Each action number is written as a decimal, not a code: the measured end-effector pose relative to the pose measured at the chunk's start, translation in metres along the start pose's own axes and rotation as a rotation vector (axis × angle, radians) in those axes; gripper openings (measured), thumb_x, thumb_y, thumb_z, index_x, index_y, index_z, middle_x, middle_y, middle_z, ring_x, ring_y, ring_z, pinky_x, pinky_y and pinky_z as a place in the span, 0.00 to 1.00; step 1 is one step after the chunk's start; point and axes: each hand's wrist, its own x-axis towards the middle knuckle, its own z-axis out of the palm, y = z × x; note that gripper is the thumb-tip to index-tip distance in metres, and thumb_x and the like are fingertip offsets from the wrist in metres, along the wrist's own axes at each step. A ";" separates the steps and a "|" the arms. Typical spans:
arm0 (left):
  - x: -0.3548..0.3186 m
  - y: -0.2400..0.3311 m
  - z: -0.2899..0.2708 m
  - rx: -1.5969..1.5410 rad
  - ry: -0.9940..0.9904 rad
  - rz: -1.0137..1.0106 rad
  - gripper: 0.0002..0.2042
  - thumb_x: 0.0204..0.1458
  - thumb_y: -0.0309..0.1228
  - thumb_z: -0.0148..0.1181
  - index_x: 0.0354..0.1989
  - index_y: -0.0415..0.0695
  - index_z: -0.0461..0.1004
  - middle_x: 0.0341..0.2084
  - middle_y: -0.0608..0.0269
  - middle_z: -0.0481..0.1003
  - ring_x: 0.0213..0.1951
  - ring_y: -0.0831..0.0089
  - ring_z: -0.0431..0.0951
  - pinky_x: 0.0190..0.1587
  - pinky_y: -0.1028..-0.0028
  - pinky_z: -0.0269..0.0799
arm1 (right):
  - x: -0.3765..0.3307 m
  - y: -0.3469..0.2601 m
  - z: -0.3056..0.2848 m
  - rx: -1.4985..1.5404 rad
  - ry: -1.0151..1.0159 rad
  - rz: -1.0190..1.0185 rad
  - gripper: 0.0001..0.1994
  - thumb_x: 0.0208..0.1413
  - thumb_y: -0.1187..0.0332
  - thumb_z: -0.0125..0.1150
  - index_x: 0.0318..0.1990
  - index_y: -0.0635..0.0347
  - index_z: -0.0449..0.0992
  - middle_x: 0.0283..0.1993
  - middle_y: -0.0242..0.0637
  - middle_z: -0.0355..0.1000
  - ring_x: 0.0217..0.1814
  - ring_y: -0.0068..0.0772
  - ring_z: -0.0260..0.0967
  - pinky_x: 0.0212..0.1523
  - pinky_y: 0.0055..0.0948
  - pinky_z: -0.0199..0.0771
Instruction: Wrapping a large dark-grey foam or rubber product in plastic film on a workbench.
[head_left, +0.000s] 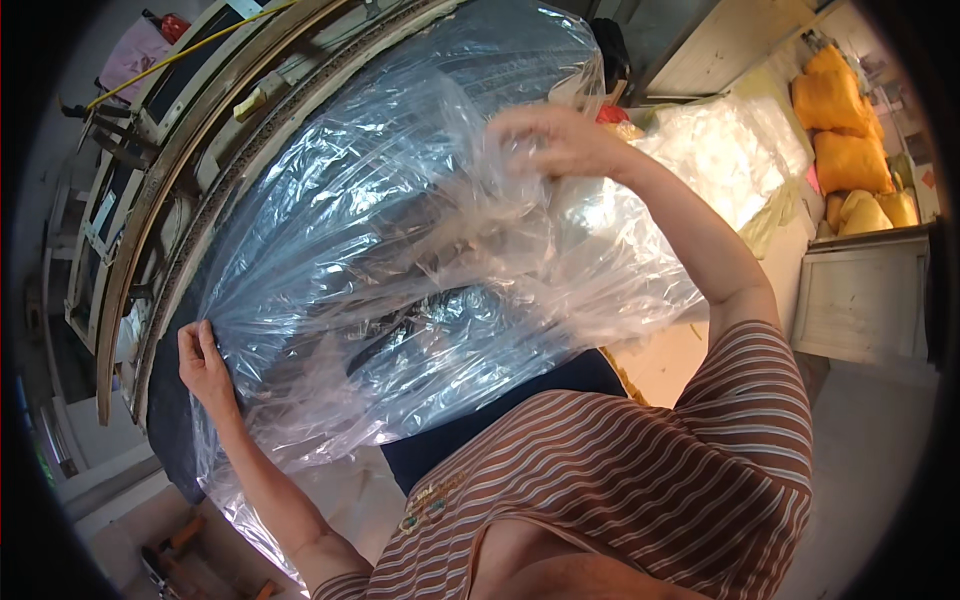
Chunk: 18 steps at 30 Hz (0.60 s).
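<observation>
A large, crinkled clear plastic sheet (330,250) spreads over a dark surface in front of me, with bright reflections along its folds. My left hand (205,368) is at its left edge, thumb and fingers pinched on the plastic. My right hand (560,140) is over the far right part of the sheet, its fingers smeared by motion. Plastic bunches up beside and below those fingers, but whether they grip it is unclear. Dark shapes show dimly through the film, too blurred by glare to name. The sheet's near part hangs down beside my left forearm (275,490).
A curved machine frame (150,190) with a dark bristly strip arcs along the left and far side. Beyond my right arm lies a heap of shiny clear plastic (730,150). Orange bundles (840,120) are stacked above a pale cabinet (865,300) at the right.
</observation>
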 end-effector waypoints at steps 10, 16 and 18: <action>0.001 0.002 -0.004 0.040 -0.015 -0.029 0.08 0.56 0.30 0.52 0.28 0.39 0.66 0.21 0.71 0.62 0.26 0.84 0.59 0.31 0.85 0.58 | 0.035 0.049 -0.087 -0.163 0.869 0.244 0.06 0.56 0.66 0.52 0.38 0.55 0.69 0.28 0.26 0.64 0.31 0.20 0.66 0.29 0.26 0.65; -0.002 0.007 -0.009 0.064 -0.040 -0.018 0.08 0.56 0.29 0.52 0.28 0.38 0.66 0.21 0.71 0.62 0.26 0.84 0.60 0.30 0.84 0.58 | 0.076 0.085 -0.115 -0.846 0.906 0.248 0.12 0.50 0.64 0.55 0.42 0.56 0.68 0.39 0.43 0.69 0.43 0.44 0.67 0.41 0.35 0.67; -0.012 -0.003 -0.018 0.111 -0.059 -0.084 0.07 0.56 0.28 0.52 0.29 0.38 0.67 0.21 0.71 0.63 0.27 0.84 0.61 0.31 0.84 0.60 | 0.079 0.103 -0.103 -0.929 0.895 0.186 0.15 0.49 0.62 0.56 0.44 0.54 0.68 0.41 0.45 0.69 0.45 0.47 0.67 0.41 0.36 0.68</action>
